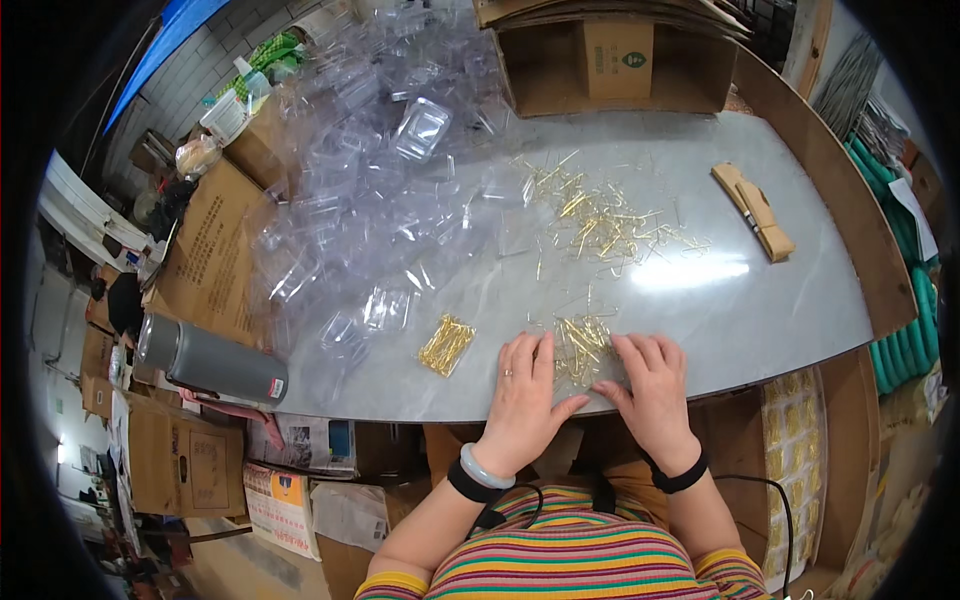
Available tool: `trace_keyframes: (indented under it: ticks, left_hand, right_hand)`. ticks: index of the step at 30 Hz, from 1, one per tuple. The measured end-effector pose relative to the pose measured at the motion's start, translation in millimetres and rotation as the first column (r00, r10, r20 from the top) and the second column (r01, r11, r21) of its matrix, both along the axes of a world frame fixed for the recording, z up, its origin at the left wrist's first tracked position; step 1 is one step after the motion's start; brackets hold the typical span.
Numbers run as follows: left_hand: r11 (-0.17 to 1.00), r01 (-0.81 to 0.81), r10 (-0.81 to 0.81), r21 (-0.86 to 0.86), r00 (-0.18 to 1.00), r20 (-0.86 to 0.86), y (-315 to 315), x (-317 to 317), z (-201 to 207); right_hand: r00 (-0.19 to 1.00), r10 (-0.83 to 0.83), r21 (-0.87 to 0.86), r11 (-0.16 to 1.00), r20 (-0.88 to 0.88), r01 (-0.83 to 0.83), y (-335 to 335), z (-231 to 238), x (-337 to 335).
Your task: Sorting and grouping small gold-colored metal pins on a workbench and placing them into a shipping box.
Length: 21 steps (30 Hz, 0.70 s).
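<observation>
A small pile of thin gold-coloured metal hooks or pins (583,345) lies near the table's front edge; their exact shape is too small to tell. My left hand (525,395) rests at the pile's left side, fingers stretched forward and thumb out to the right. On the opposite side my right hand (648,385) lies with bent, parted fingers, its fingertips at the pile's edge. Neither hand is closed round anything visible. Left of my left hand sits a clear plastic box (447,345) filled with the same gold pieces. Farther back, more gold pieces (600,220) are scattered loosely.
A big heap of clear plastic boxes (385,170) covers the table's left side. A grey bottle (220,360) stands at the left edge. At the back is an open cardboard box (550,70); a folded brown cardboard piece (752,212) lies right. A cardboard strip (830,180) borders the right edge.
</observation>
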<state>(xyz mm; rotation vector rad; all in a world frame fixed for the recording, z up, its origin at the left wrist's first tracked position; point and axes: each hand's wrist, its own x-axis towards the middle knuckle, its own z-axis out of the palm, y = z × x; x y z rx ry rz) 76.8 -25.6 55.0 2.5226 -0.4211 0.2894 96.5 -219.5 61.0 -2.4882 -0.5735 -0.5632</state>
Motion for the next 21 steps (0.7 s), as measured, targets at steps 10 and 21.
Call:
trace_keyframes:
  ticks: [10, 21]
  left_hand:
    - [0.996, 0.063, -0.060, -0.064, 0.997, 0.049, 11, 7, -16]
    - [0.998, -0.060, 0.058, 0.016, 0.993, 0.106, -15, 9, -3]
  right_hand:
    - [0.969, 0.230, 0.191, 0.959, -0.090, -0.209, 12, -5, -13]
    - [0.984, -0.069, 0.085, 0.993, -0.165, 0.084, -9, 1, -2]
